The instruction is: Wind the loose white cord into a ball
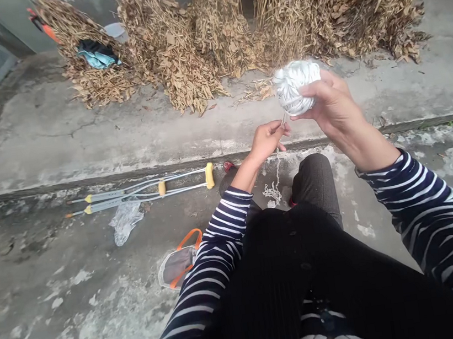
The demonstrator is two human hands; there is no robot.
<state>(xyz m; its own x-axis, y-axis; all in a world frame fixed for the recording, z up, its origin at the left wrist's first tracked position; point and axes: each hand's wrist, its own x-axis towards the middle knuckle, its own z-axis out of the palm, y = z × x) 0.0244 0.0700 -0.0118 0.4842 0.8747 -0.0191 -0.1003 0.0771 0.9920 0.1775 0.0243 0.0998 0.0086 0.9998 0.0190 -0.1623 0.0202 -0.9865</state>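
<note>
A ball of white yarn point(296, 87) sits in my right hand point(335, 100), the thumb pressed across its near side and the other fingers behind it. Just below and to the left, my left hand point(269, 140) pinches the strand that runs down from the ball. From the left hand the yarn drops between my knees to a loose white heap point(271, 191) on the ground. A small white piece at the heap's lower edge is too small to make out.
A crutch point(146, 191) with yellow pads lies to the left, a clear plastic bag point(127, 221) against it. Nearer is a bag with orange handles point(179, 264). Beyond a low concrete step point(143, 141), dried plant bundles point(187, 58) lean along the wall, a dark and blue cloth point(98, 54) on them.
</note>
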